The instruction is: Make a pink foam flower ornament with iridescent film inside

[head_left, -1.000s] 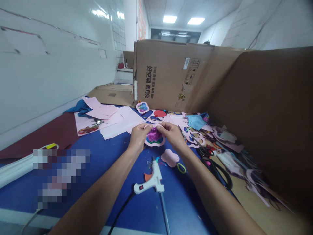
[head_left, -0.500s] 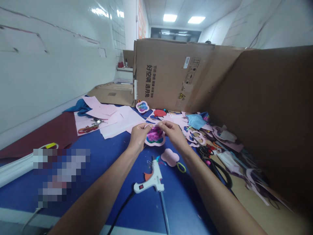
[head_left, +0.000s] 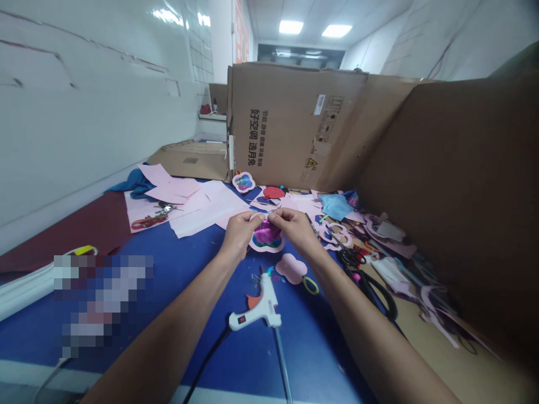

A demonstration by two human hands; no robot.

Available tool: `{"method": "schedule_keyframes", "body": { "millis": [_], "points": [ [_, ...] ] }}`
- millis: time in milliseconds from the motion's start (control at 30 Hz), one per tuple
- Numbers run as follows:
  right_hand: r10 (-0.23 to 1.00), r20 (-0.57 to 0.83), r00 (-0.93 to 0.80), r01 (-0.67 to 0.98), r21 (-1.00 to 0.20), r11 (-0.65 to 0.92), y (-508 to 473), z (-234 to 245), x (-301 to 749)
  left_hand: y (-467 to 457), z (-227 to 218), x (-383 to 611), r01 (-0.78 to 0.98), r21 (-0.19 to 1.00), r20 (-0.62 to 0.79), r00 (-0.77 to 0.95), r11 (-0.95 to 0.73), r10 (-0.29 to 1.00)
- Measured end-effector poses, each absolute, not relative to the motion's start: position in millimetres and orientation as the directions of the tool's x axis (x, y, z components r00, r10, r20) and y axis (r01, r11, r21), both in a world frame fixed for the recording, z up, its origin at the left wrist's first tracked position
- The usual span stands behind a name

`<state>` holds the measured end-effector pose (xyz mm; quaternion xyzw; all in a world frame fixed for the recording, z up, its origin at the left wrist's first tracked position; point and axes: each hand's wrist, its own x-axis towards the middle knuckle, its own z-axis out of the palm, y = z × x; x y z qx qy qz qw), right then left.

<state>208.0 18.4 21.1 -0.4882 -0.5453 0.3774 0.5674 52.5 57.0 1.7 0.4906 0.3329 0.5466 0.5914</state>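
Pinching one pink-edged purple piece (head_left: 268, 235), two hands (head_left: 239, 234) sit beyond one white glue gun (head_left: 266, 307) and one pink cutout (head_left: 291, 269).

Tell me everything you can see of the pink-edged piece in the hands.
The pink-edged piece has a scalloped, pale-pink border that looks like thin sheet, around a shiny, fabric-like centre: magenta-purple above, blue-green along the bottom. Its patterned face is turned toward the camera, and it appears held up over the blue table, beyond the glue gun. The left hand and right hand pinch its upper part, hiding some of it; the lower rim is free.
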Motion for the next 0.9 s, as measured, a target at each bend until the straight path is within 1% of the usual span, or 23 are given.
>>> {"method": "schedule_keyframes", "body": {
  "millis": [267,467,633,900],
  "points": [
    [0.963,0.257,0.081,0.157,-0.957,0.242,18.1,20.7,208.7,57.8,0.7,52.2,-0.294,0.951,0.152,0.173,-0.096,0.973],
    [0.957,0.258,0.131,0.136,-0.961,0.241,18.3,21.4,210.0,53.9,0.8,51.7,-0.283,0.959,0.079,0.286,0.006,0.955],
    [0.959,0.252,0.132,0.125,-0.964,0.236,17.1,23.4,209.1,54.0,0.2,51.7,-0.262,0.963,0.015,0.275,0.06,0.961],
    [0.961,0.242,0.134,0.112,-0.967,0.228,16.8,23.5,208.6,54.5,1.0,51.8,-0.249,0.968,0.024,0.248,0.04,0.968]
  ]
}}
